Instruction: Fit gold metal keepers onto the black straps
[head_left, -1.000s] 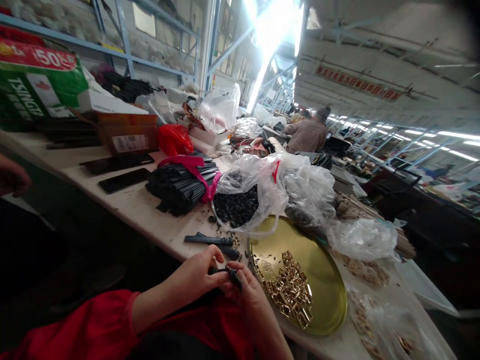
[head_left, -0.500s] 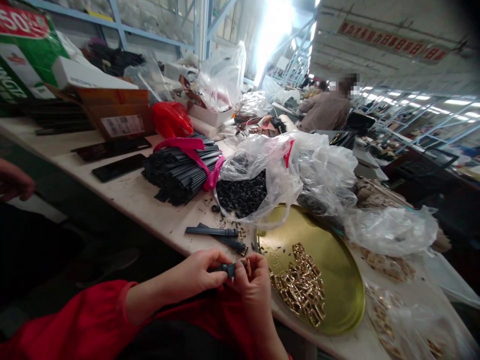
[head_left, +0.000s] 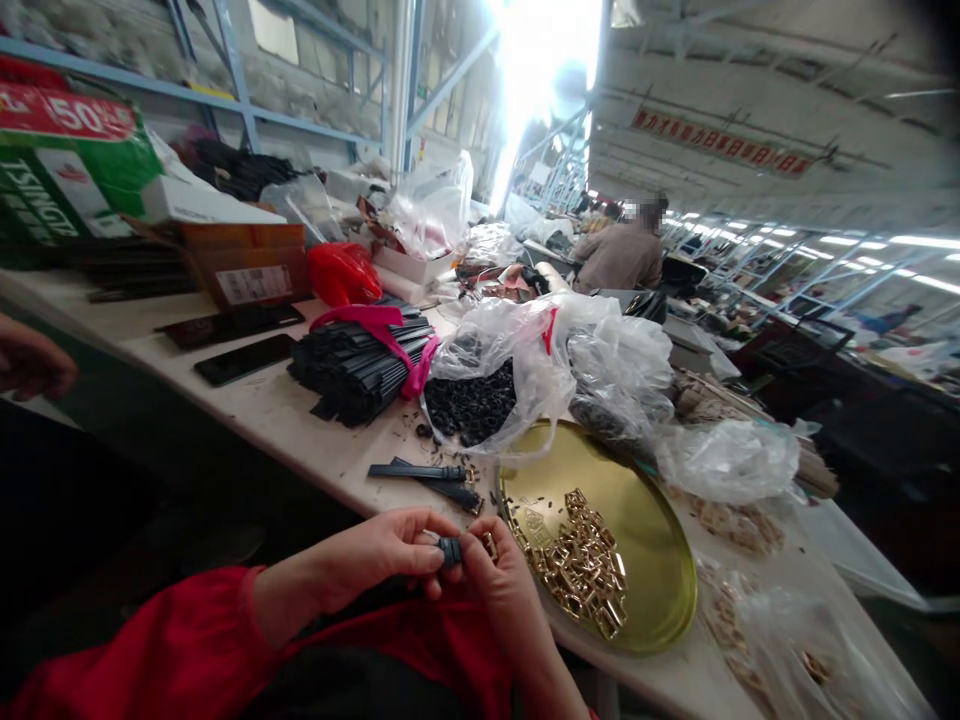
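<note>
Dark strap (head_left: 450,551): between your hands, left of the gold tray (head_left: 660,590).
Left hand (head_left: 409,552): you pinch the strap, thumb against bent fingers.
Right hand (head_left: 491,570): thumb and fingers pressed together on its other end, gold buckle (head_left: 490,545) among them.
Gold tray: buckle heap (head_left: 585,565) toward your side, short of the right rim.
Clear bag (head_left: 544,385): black loops (head_left: 472,405) inside, mouth overlapping the tray's far rim.
Table edge (head_left: 330,485): runs past two straps (head_left: 427,475), left of the tray.
</note>
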